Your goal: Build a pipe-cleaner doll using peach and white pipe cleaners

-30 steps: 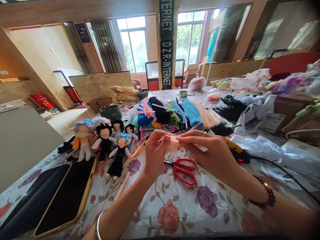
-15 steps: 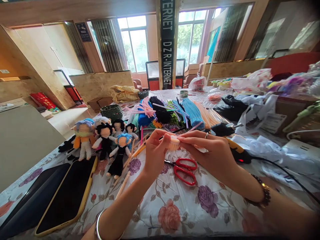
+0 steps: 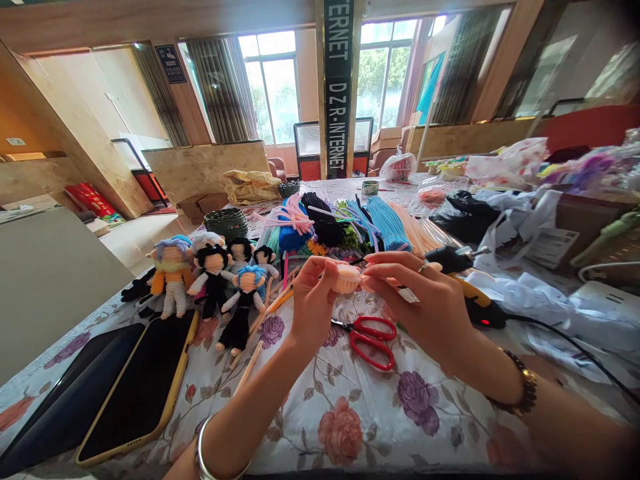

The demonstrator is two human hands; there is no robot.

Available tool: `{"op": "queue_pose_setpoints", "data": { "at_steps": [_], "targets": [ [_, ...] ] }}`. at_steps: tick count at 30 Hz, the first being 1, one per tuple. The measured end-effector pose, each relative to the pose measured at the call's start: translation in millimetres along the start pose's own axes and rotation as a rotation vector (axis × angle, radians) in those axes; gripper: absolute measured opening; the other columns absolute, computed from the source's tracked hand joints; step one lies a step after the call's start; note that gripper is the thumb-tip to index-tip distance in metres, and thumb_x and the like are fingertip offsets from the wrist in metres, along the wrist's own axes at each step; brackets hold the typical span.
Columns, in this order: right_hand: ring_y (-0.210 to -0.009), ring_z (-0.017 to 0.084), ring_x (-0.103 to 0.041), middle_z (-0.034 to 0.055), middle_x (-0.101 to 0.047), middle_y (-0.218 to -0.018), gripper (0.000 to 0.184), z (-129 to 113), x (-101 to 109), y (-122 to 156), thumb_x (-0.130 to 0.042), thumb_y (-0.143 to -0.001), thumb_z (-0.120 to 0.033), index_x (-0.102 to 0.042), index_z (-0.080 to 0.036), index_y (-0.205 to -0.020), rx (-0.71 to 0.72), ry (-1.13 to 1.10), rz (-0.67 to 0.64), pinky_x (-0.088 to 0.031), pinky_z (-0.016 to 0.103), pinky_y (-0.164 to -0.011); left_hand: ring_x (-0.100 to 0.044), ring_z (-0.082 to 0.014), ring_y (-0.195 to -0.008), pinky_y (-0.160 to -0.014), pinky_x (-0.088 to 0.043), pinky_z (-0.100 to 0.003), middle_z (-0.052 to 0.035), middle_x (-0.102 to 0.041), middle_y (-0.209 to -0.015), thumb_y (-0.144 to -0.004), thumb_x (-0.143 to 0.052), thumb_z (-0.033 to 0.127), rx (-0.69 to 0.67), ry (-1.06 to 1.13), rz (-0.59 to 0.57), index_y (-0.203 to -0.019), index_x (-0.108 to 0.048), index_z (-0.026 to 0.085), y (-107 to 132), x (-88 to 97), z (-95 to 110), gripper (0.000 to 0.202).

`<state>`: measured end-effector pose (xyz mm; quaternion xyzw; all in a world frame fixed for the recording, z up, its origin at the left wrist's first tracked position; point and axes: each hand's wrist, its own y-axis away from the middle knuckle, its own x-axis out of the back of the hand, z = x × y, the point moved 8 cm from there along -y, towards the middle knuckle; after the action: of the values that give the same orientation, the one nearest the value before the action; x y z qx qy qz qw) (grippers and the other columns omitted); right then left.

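A small peach-coloured coil of fuzzy pipe cleaner (image 3: 347, 279) is up above the table between my hands. My left hand (image 3: 314, 300) is closed, with thumb and fingers around the coil's left side. At its right end, the fingertips of my right hand (image 3: 425, 300) pinch the coil's edge; exactly what lies between them is hard to see. Below the hands lie red-handled scissors (image 3: 373, 340) on the flowered tablecloth. To the left of my left hand is a group of pipe-cleaner dolls (image 3: 215, 283), several with black or blue hair.
Bundles of coloured pipe cleaners (image 3: 387, 223) lie behind my hands. A yellow-and-black corded tool (image 3: 483, 307) with a red light sits at right, beside white ribbon (image 3: 545, 310). A yellow-cased phone (image 3: 145, 387) lies at front left. Loose peach strips (image 3: 250, 367) lie near my left forearm.
My right fingers have shifted slightly and spread more at the coil's right end, leaving more of the coil showing. My left hand keeps its hold. The whole view has moved a little.
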<state>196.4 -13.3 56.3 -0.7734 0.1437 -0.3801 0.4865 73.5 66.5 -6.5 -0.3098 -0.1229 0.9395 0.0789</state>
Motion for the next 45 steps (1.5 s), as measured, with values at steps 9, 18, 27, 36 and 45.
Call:
{"op": "queue_pose_setpoints", "data": {
  "at_steps": [9, 18, 27, 36, 45],
  "targets": [
    [-0.079, 0.012, -0.068, 0.003, -0.07, -0.094, 0.014, -5.8, -2.9, 2.5, -0.062, -0.081, -0.008, -0.06, -0.022, -0.083, 0.074, 0.006, -0.01, -0.054, 0.02, -0.063, -0.058, -0.0085, -0.061, -0.057, -0.047, -0.019, 0.0, -0.065, -0.073, -0.065, -0.076, 0.043, -0.044, -0.045, -0.098, -0.071, -0.06, 0.016, 5.0, -8.5, 1.7, 0.032],
    [-0.075, 0.011, -0.068, 0.0011, -0.07, -0.088, 0.017, -8.5, 1.5, 0.0, -0.059, -0.081, -0.005, -0.059, -0.022, -0.079, 0.088, 0.013, 0.027, -0.055, 0.021, -0.064, -0.057, -0.0085, -0.065, -0.06, -0.046, -0.019, 0.0001, -0.064, -0.074, -0.069, -0.075, 0.039, -0.064, -0.045, -0.137, -0.071, -0.061, 0.017, 6.5, -11.4, 3.5, 0.027],
    [-0.075, 0.01, -0.066, 0.0009, -0.069, -0.085, 0.021, -9.3, 0.6, 2.4, -0.055, -0.08, 0.0, -0.058, -0.021, -0.078, 0.098, 0.047, 0.028, -0.054, 0.019, -0.066, -0.059, -0.0116, -0.072, -0.067, -0.047, -0.024, -0.0008, -0.064, -0.075, -0.067, -0.076, 0.04, -0.083, -0.084, -0.149, -0.071, -0.063, 0.017, 6.7, -11.8, 3.2, 0.027],
    [-0.075, 0.01, -0.067, 0.0014, -0.069, -0.082, 0.022, -11.2, 3.0, 2.5, -0.053, -0.08, 0.0, -0.06, -0.02, -0.075, 0.117, 0.11, 0.061, -0.053, 0.018, -0.065, -0.058, -0.0111, -0.07, -0.067, -0.047, -0.024, -0.0006, -0.062, -0.076, -0.066, -0.076, 0.041, -0.08, -0.089, -0.145, -0.07, -0.062, 0.017, 6.9, -11.7, 1.0, 0.029],
    [-0.065, 0.011, -0.068, -0.0022, -0.071, -0.074, 0.011, -1.9, 6.9, -1.3, -0.064, -0.078, -0.015, -0.061, -0.021, -0.069, -0.023, 0.101, 0.009, -0.049, 0.018, -0.051, -0.058, -0.0097, -0.065, -0.059, -0.045, -0.021, 0.0001, -0.062, -0.073, -0.065, -0.077, 0.041, -0.04, -0.041, -0.153, -0.069, -0.06, 0.016, 6.1, -12.7, 3.5, 0.03]
  ]
}}
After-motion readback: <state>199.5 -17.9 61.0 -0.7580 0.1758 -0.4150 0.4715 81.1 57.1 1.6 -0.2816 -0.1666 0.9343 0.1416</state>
